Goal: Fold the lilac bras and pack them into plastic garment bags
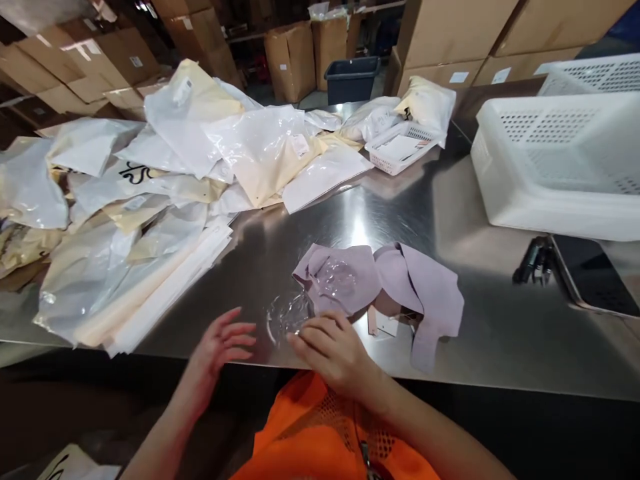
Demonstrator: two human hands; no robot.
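Note:
A lilac bra [435, 287] lies spread on the steel table, with its two cups side by side and a band folded down at the right. Crumpled clear plastic film [286, 319] sits at the left cup's lower edge, and more shiny plastic covers part of that cup. My right hand [333, 350] is closed, its fingertips on the film just below the left cup. Apart from the bra, my left hand [225, 343] hovers over the table's front edge with fingers spread and nothing in it. A white tag [387, 325] shows under the bra's middle.
Plastic-bagged goods [270, 153] pile up along the table's left and back. A small white basket [400, 147] holds papers. Large white crates [560, 167] stand at the right, near a phone [595, 273] and a dark bunch of small items [535, 260]. Cardboard boxes [450, 40] are stacked behind.

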